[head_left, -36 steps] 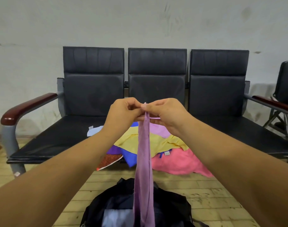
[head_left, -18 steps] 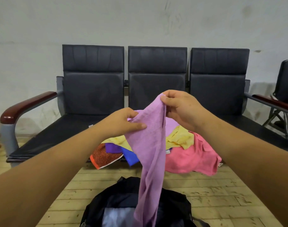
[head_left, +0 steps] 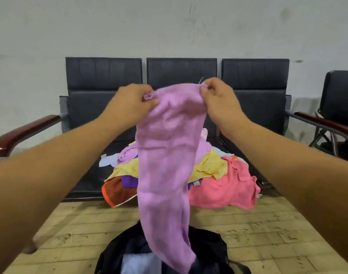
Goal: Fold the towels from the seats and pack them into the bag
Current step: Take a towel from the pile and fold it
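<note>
Looks early in the job. Pinches the top corners of a lilac towel [head_left: 165,155] in the left hand [head_left: 132,102] and right hand [head_left: 218,99], hanging it limp and unfolded over the dark, slack bag [head_left: 208,247] on the floor. Shows something pale, seemingly folded, inside. Leaves a crumpled heap [head_left: 224,188] at the front edge of the seats [head_left: 84,171]: soft terry in pink, yellow and orange.
</note>
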Demonstrator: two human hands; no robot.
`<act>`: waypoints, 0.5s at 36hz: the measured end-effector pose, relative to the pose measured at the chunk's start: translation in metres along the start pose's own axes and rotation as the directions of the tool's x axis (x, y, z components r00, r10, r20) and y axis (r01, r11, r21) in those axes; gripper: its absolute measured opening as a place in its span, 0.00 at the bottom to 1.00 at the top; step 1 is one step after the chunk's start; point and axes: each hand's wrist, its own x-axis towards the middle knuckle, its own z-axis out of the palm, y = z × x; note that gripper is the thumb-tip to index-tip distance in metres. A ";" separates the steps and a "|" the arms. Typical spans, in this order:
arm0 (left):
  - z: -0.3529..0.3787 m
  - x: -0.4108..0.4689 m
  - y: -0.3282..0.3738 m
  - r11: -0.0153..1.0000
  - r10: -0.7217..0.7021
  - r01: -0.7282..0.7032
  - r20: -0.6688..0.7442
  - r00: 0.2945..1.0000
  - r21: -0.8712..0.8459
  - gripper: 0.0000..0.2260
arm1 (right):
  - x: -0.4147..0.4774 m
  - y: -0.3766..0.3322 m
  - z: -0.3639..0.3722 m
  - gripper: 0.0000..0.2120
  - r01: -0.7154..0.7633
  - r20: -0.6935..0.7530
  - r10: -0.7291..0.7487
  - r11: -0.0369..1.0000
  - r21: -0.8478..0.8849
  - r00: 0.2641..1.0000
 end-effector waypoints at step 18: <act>0.012 -0.020 -0.011 0.601 -0.341 0.374 0.196 0.919 -0.706 0.09 | -0.028 0.011 0.010 0.22 -0.455 0.458 0.297 0.844 0.283 0.838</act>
